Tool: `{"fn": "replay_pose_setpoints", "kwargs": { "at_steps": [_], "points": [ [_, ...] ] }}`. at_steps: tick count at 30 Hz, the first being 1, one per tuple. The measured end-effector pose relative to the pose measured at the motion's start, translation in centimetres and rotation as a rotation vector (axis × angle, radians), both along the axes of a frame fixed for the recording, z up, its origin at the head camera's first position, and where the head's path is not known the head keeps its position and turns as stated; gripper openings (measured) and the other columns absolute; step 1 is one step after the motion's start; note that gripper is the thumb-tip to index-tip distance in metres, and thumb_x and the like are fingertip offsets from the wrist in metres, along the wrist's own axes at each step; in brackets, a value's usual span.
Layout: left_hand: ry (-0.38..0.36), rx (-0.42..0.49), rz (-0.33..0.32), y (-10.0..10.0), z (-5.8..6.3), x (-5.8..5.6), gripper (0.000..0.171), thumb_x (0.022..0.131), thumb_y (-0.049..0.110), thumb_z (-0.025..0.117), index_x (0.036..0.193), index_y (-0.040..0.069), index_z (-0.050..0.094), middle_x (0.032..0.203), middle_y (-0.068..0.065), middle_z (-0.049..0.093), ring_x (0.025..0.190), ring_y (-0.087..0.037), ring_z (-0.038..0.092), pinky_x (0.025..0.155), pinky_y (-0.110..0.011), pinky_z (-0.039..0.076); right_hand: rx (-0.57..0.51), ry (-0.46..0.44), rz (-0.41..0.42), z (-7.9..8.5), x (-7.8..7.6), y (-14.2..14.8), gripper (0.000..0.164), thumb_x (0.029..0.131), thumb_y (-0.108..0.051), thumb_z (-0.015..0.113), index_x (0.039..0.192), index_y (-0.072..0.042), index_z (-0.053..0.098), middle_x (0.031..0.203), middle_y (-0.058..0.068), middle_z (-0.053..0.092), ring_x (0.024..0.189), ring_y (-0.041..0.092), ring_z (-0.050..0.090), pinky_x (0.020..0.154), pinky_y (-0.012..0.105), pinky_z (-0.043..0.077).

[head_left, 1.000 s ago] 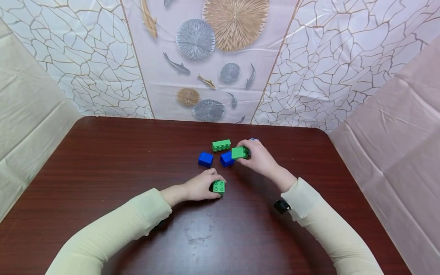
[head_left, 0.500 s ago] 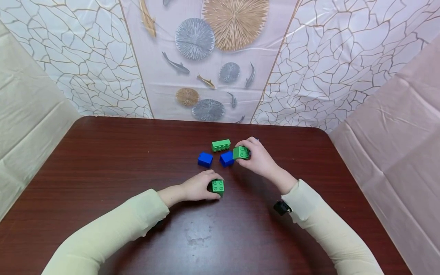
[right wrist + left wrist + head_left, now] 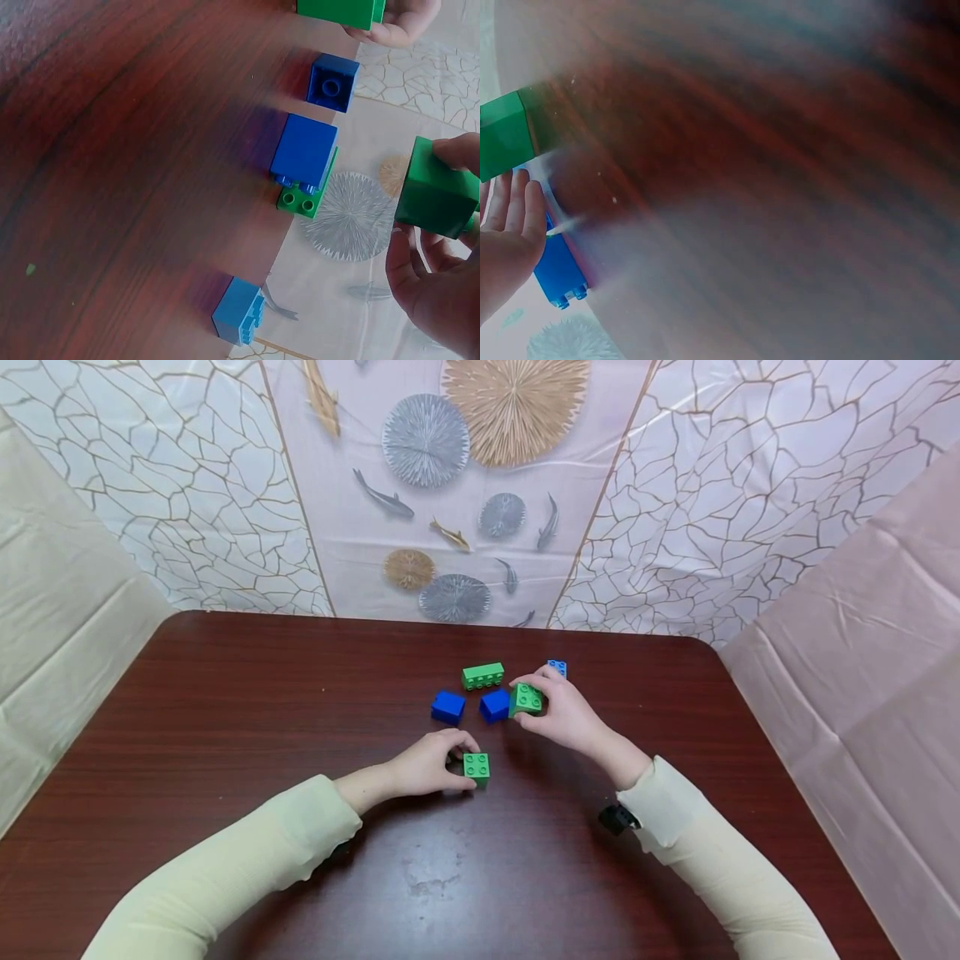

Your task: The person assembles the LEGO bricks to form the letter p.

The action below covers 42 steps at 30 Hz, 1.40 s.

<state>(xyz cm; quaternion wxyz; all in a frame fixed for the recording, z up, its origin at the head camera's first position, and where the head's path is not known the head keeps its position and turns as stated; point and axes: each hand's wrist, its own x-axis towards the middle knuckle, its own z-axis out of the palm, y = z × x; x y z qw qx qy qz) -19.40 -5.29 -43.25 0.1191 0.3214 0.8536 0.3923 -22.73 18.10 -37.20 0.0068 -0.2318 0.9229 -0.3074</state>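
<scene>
My left hand (image 3: 423,768) lies around the left side of a green toy brick (image 3: 476,768) that stands studs up on the table. Its thumb and fingertips are right at the brick's edges, and a gap shows between brick and palm. In the left wrist view the fingers (image 3: 514,206) are fairly straight beside the green brick (image 3: 506,139). To the right, my right hand (image 3: 573,718) pinches a second green brick (image 3: 527,698) between thumb and fingers, studs tilted toward the head camera. The right wrist view shows this brick (image 3: 436,187) held above the table.
Two dark blue bricks (image 3: 448,707) lie beyond the left hand, the nearer-right one (image 3: 495,706) beside the held brick. Behind them a longer green brick (image 3: 482,677) lies on its side. A lighter blue brick (image 3: 557,667) sits behind the right hand. Patterned cloth (image 3: 450,510) rises behind the table.
The left hand has loosened and drawn slightly left from its brick. The right hand has turned its green brick so the studs show, and moved slightly; the lighter blue brick is more visible.
</scene>
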Motion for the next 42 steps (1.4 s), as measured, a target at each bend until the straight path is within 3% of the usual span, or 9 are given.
{"fn": "replay_pose_setpoints", "kwargs": {
  "at_steps": [6, 13, 18, 27, 36, 42],
  "points": [
    [0.016, 0.037, -0.003, 0.0, -0.5, -0.1, 0.03, 0.078, 0.017, 0.075, 0.103, 0.009, 0.06, 0.101, -0.003, 0.062, 0.09, -0.013, 0.057, 0.078, -0.024, 0.049, -0.097, -0.077, -0.011, 0.1, 0.7, -0.3, 0.041, 0.079, -0.012, 0.074, 0.111, -0.005, 0.05, 0.099, 0.01, 0.055, 0.083, 0.025, 0.054, 0.07, 0.03, 0.05],
    [-0.014, 0.041, -0.002, 0.3, -0.3, -0.2, 0.03, 0.079, 0.015, 0.074, 0.104, 0.008, 0.06, 0.103, -0.005, 0.062, 0.092, -0.016, 0.059, 0.078, -0.024, 0.05, -0.177, -0.081, -0.015, -0.1, 1.2, -0.6, 0.041, 0.076, -0.015, 0.078, 0.111, -0.006, 0.059, 0.1, 0.009, 0.059, 0.084, 0.029, 0.056, 0.07, 0.032, 0.048],
    [-0.01, 0.025, 0.004, 0.4, -0.4, -0.5, 0.03, 0.079, 0.016, 0.073, 0.105, 0.008, 0.06, 0.103, -0.005, 0.063, 0.093, -0.015, 0.06, 0.078, -0.022, 0.05, -0.232, -0.125, -0.008, -0.1, 1.8, -1.0, 0.042, 0.077, -0.016, 0.077, 0.113, -0.006, 0.058, 0.097, 0.009, 0.061, 0.08, 0.022, 0.055, 0.07, 0.032, 0.048],
    [0.017, 0.022, 0.029, 0.8, -0.4, -0.9, 0.032, 0.078, 0.015, 0.074, 0.106, 0.006, 0.06, 0.105, -0.006, 0.064, 0.093, -0.017, 0.06, 0.081, -0.025, 0.05, -0.266, -0.147, 0.028, -0.5, 2.6, -1.7, 0.042, 0.077, -0.015, 0.076, 0.114, -0.008, 0.057, 0.097, 0.009, 0.062, 0.082, 0.03, 0.055, 0.07, 0.033, 0.051],
    [0.043, 0.039, 0.038, 0.9, -0.6, -1.1, 0.034, 0.077, 0.014, 0.074, 0.106, 0.003, 0.06, 0.104, -0.009, 0.064, 0.092, -0.019, 0.061, 0.08, -0.024, 0.05, -0.281, -0.152, 0.046, -1.5, 3.0, -2.1, 0.04, 0.078, -0.014, 0.076, 0.114, -0.007, 0.058, 0.1, 0.011, 0.063, 0.082, 0.024, 0.056, 0.071, 0.031, 0.052],
    [0.013, 0.048, 0.044, 0.8, -0.6, -1.0, 0.035, 0.078, 0.016, 0.074, 0.107, 0.003, 0.06, 0.106, -0.01, 0.064, 0.093, -0.019, 0.06, 0.079, -0.023, 0.05, -0.274, -0.176, 0.062, -2.1, 3.4, -2.6, 0.04, 0.077, -0.013, 0.077, 0.112, -0.007, 0.058, 0.098, 0.01, 0.064, 0.079, 0.02, 0.056, 0.068, 0.028, 0.052]
  ]
}}
